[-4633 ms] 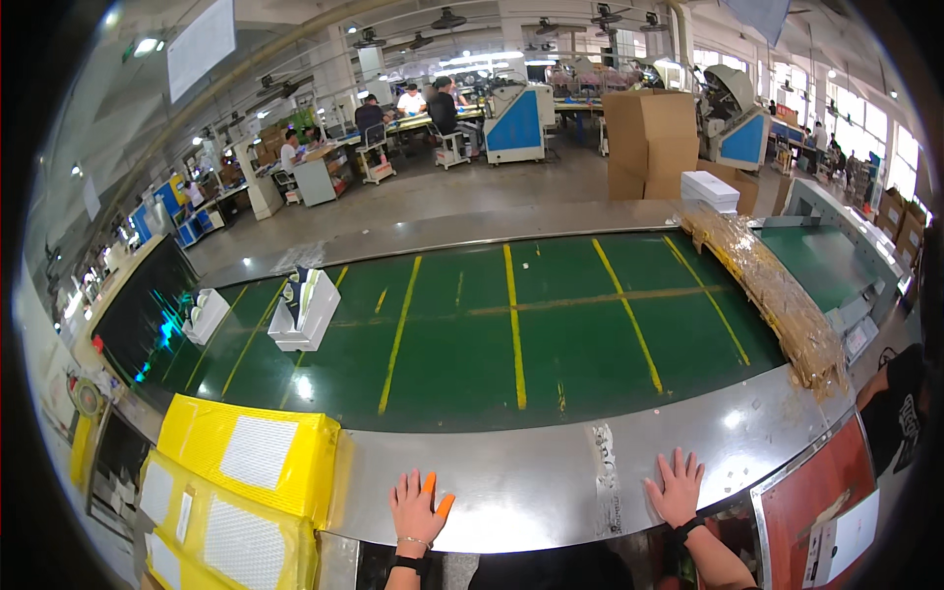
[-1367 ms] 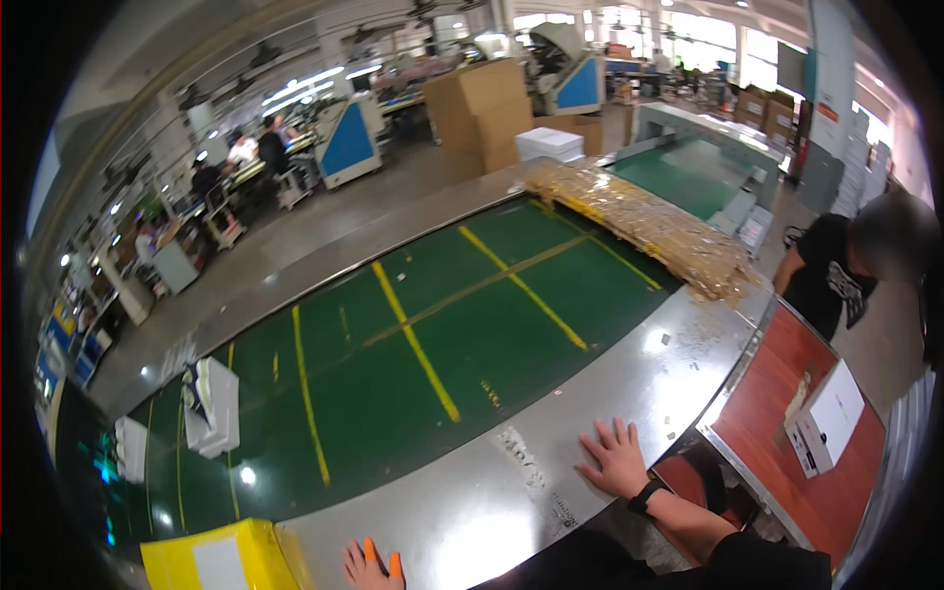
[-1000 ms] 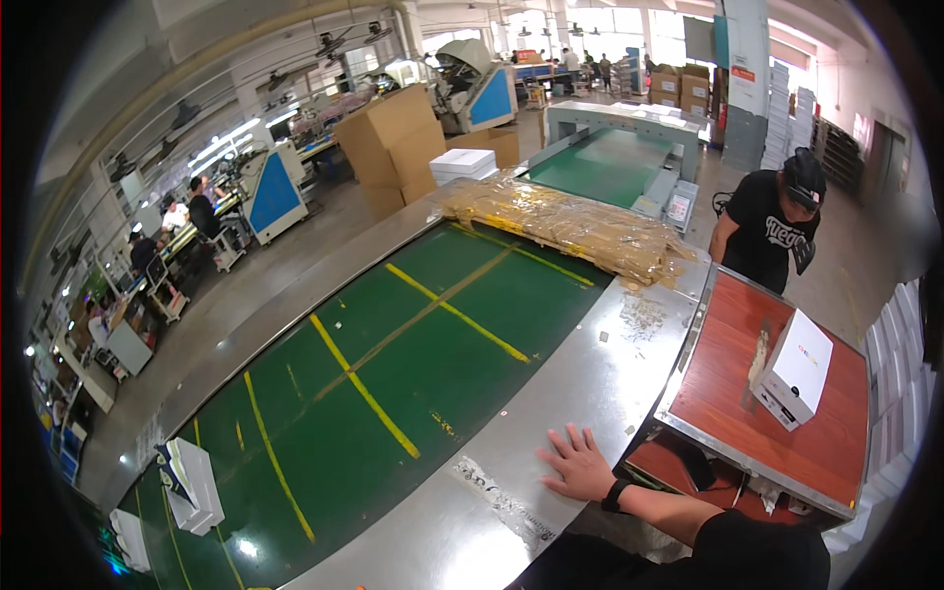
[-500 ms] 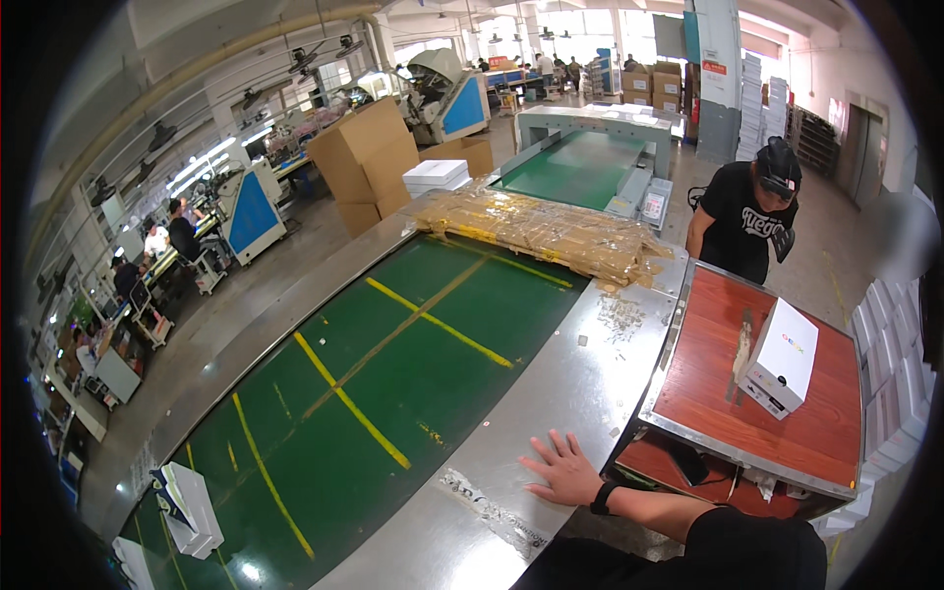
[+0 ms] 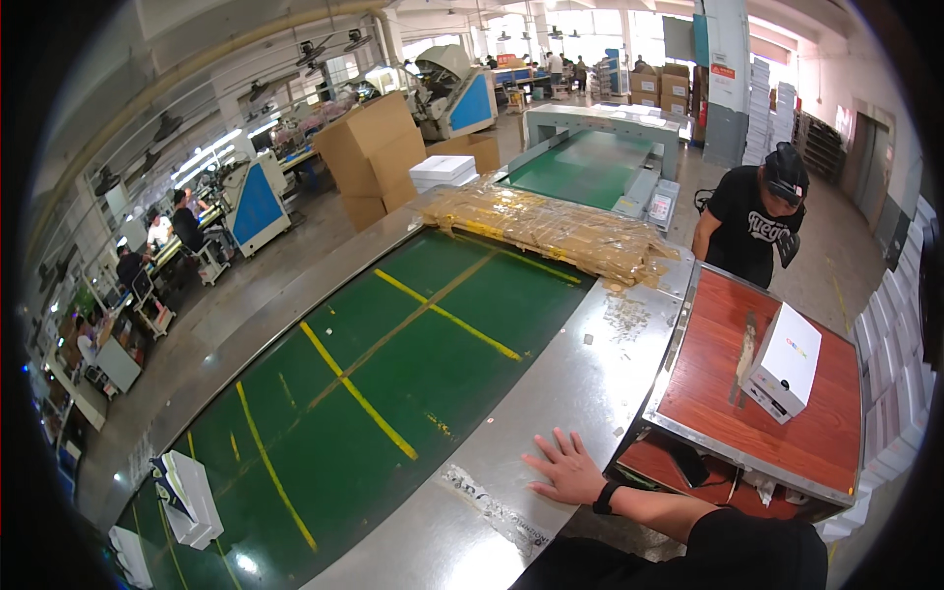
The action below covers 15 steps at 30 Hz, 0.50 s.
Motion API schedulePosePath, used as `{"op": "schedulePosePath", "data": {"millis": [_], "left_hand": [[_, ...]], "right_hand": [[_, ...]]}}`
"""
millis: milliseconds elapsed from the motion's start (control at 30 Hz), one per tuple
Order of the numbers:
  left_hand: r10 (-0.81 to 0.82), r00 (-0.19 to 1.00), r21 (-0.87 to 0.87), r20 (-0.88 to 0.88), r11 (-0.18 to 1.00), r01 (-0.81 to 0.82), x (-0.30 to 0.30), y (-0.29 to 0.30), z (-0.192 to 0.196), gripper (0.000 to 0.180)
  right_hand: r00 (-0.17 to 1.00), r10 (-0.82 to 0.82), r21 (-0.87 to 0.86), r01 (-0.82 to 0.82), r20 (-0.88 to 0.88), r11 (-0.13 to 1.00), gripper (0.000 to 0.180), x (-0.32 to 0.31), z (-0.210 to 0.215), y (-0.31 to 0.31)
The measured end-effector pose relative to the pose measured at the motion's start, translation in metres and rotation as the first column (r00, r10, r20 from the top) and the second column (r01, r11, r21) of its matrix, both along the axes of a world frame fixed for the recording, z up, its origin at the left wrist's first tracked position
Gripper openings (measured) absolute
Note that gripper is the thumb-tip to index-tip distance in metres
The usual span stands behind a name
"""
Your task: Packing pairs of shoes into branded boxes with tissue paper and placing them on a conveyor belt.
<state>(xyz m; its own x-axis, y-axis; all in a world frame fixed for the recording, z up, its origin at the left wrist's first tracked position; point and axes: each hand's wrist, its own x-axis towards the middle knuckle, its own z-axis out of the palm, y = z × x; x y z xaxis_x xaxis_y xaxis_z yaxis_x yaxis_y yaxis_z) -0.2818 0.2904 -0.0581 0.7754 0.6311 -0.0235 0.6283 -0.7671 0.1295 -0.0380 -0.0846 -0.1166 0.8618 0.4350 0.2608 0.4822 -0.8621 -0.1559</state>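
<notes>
My right hand (image 5: 568, 472) rests palm down on the metal edge (image 5: 492, 447) of a conveyor, with its fingers spread and nothing held. A dark band circles its wrist. The green belt (image 5: 364, 364), marked with yellow lines, runs beside the hand. Toward the lower left of the belt lies an open white shoe box (image 5: 197, 516) with a dark, pale-edged shoe (image 5: 169, 484) showing at it. Part of another white box (image 5: 130, 556) appears at the rim. My left hand is out of view.
A white box (image 5: 787, 364) sits on a reddish wooden table (image 5: 708, 334) at right. Behind it stands a co-worker (image 5: 752, 216) in black. Taped cardboard (image 5: 551, 231) spans the belt's far end. Stacked white boxes (image 5: 890, 393) line the right side.
The whole view has shifted slightly. My right hand stays flat on the metal edge, and the boxes keep their places on the belt and table.
</notes>
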Motion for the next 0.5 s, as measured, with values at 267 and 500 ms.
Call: {"op": "schedulePosePath", "data": {"millis": [267,500], "left_hand": [[0.011,1.000,-0.022,0.010,1.000,-0.011,0.0000,0.0000,0.0032,0.062],[0.009,1.000,-0.036,0.004,0.999,-0.008,0.0016,-0.0015,0.0104,0.063]], "right_hand": [[1.000,-0.008,-0.011,0.008,0.012,1.000,0.059,-0.0007,0.0010,0.0003],[1.000,-0.014,-0.027,0.014,0.005,1.000,0.059,-0.0008,-0.0005,-0.0003]]}}
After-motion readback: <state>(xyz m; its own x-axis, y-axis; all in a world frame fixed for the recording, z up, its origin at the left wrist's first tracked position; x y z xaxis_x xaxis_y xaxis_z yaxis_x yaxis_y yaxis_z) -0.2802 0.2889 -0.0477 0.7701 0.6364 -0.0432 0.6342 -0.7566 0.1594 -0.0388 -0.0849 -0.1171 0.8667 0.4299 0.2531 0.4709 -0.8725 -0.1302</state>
